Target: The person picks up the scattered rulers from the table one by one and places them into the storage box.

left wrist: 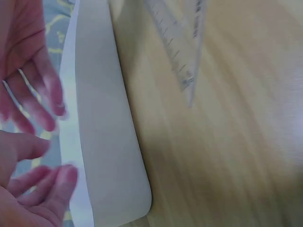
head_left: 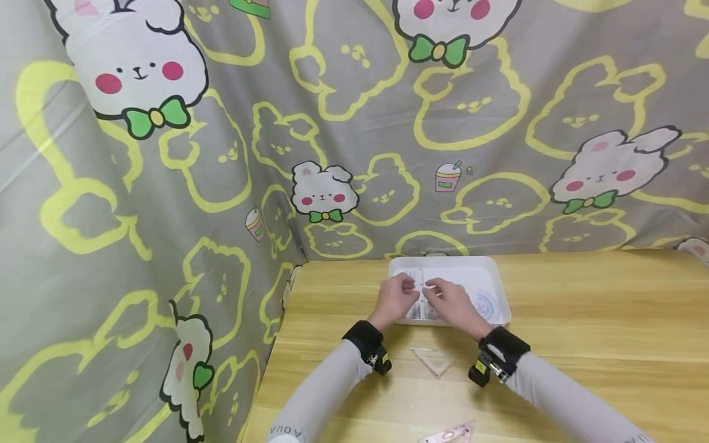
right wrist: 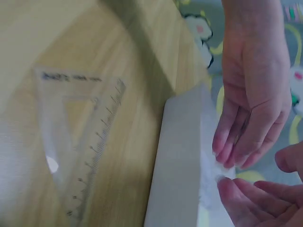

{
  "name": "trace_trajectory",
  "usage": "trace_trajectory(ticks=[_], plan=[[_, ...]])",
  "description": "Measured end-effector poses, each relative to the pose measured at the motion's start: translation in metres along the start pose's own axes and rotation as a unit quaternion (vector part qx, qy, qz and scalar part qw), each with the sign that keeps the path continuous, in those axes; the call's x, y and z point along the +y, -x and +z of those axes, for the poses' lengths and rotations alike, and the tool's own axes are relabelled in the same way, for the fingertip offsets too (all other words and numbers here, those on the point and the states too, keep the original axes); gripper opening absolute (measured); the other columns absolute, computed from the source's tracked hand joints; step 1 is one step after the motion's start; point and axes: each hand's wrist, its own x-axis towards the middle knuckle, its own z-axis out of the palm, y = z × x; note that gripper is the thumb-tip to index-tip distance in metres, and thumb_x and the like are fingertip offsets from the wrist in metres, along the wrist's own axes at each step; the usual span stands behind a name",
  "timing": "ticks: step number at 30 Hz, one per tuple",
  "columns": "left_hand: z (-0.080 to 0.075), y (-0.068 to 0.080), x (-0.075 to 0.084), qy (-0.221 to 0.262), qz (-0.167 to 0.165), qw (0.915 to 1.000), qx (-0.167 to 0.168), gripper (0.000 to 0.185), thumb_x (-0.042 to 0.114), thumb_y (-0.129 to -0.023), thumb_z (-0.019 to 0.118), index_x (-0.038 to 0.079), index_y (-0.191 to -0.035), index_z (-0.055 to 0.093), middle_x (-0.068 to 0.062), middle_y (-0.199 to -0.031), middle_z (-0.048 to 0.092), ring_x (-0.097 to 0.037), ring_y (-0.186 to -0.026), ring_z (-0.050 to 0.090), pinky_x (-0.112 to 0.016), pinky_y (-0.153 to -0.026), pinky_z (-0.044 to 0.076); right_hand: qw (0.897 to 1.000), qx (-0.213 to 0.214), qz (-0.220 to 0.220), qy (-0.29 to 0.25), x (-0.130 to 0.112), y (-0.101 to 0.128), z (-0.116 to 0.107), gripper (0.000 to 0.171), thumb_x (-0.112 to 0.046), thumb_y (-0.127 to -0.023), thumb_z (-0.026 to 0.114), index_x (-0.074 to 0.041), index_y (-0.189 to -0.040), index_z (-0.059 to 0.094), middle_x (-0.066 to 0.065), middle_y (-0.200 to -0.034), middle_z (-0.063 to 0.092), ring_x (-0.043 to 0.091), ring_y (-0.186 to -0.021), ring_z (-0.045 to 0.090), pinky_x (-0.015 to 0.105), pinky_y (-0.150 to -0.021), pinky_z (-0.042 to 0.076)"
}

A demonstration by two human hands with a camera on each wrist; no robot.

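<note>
Here, over a white tray (head_left: 495,277) at the far middle of the wooden surface (head_left: 609,320), left hand (head_left: 394,299) and right hand (head_left: 451,303), side by side, fingertips nearly meeting. Between them, something thin and clear (head_left: 423,289), pinched by curled fingers of both hands, too blurred in the wrist views to name. In the tray's right part, a transparent protractor (head_left: 488,304), flat. Just nearer than the tray, between the two wrists, a clear set square (head_left: 432,360) flat on the surface; in the right wrist view, its ruled edge close beside the tray's wall. At the near edge, a pinkish set square (head_left: 451,434), partly out of view. Behind and to the left, a grey cloth (head_left: 221,154) with rabbits.
</note>
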Motion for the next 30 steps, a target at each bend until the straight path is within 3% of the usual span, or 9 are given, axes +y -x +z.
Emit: trace_trajectory(ticks=[3,5,8,12,15,19,24,30], plan=[[-0.002,0.012,0.003,0.04,0.03,0.9987,-0.004,0.03,0.002,-0.095,0.07,-0.006,-0.124,0.064,-0.021,-0.115,0.074,-0.026,-0.104,0.075,-0.023,-0.086,0.059,0.999,0.006,-0.051,0.004,-0.006,0.018,-0.005,0.032,-0.016,-0.105,0.062,0.008,-0.126,0.065,0.023,-0.109,0.075,0.034,-0.095,0.075,0.048,-0.083,0.062],[-0.004,0.022,0.005,0.051,0.038,0.998,-0.005,0.034,0.004,-0.096,0.07,-0.003,-0.128,0.063,-0.021,-0.12,0.073,-0.025,-0.107,0.073,-0.022,-0.089,0.058,0.997,0.0,-0.081,0.002,-0.008,0.03,-0.008,0.029,-0.014,-0.103,0.065,0.006,-0.125,0.067,0.02,-0.109,0.076,0.029,-0.094,0.075,0.043,-0.082,0.062],[-0.005,0.037,0.012,0.052,0.045,0.9975,-0.016,0.039,0.006,-0.095,0.072,0.001,-0.132,0.062,-0.019,-0.123,0.071,-0.026,-0.109,0.071,-0.022,-0.09,0.057,0.992,-0.043,-0.118,-0.008,-0.007,0.047,-0.014,0.029,-0.013,-0.1,0.07,0.004,-0.123,0.069,0.014,-0.108,0.076,0.02,-0.091,0.073,0.033,-0.079,0.061],[-0.009,0.06,0.017,0.004,0.069,0.9953,-0.068,0.048,0.01,-0.093,0.077,0.005,-0.138,0.061,-0.011,-0.129,0.07,-0.021,-0.115,0.068,-0.021,-0.094,0.054,0.981,-0.121,-0.147,-0.016,0.0,0.071,-0.024,0.035,-0.018,-0.096,0.076,0.002,-0.123,0.07,0.014,-0.11,0.076,0.015,-0.09,0.071,0.029,-0.077,0.06],[-0.014,0.079,0.016,-0.046,0.096,0.9872,-0.118,0.052,0.016,-0.092,0.08,0.007,-0.14,0.061,-0.006,-0.132,0.068,-0.015,-0.118,0.066,-0.02,-0.096,0.052,0.974,-0.149,-0.17,0.012,0.004,0.09,-0.027,0.039,-0.026,-0.091,0.081,-0.002,-0.12,0.071,0.013,-0.111,0.075,0.019,-0.092,0.071,0.033,-0.078,0.061],[-0.016,0.101,0.015,-0.088,0.123,0.9749,-0.163,0.052,0.025,-0.092,0.082,0.009,-0.138,0.063,-0.002,-0.132,0.068,-0.011,-0.118,0.064,-0.021,-0.097,0.051,0.967,-0.151,-0.188,0.076,0.012,0.116,-0.031,0.047,-0.04,-0.083,0.087,-0.008,-0.115,0.072,0.004,-0.11,0.074,0.02,-0.096,0.07,0.038,-0.081,0.061],[-0.013,0.13,0.017,-0.132,0.144,0.9598,-0.201,0.052,0.037,-0.09,0.083,0.015,-0.133,0.066,0.004,-0.124,0.066,-0.004,-0.112,0.06,-0.019,-0.096,0.048,0.958,-0.14,-0.207,0.14,0.02,0.145,-0.029,0.057,-0.055,-0.077,0.087,-0.014,-0.113,0.073,-0.007,-0.108,0.069,0.01,-0.097,0.063,0.037,-0.08,0.058],[-0.004,0.159,0.021,-0.161,0.161,0.9471,-0.226,0.053,0.047,-0.087,0.084,0.018,-0.128,0.068,0.009,-0.116,0.065,0.001,-0.103,0.057,-0.011,-0.088,0.044,0.955,-0.144,-0.209,0.153,0.027,0.167,-0.022,0.057,-0.06,-0.077,0.086,-0.016,-0.112,0.073,-0.013,-0.108,0.061,0.002,-0.094,0.054,0.032,-0.076,0.054]])
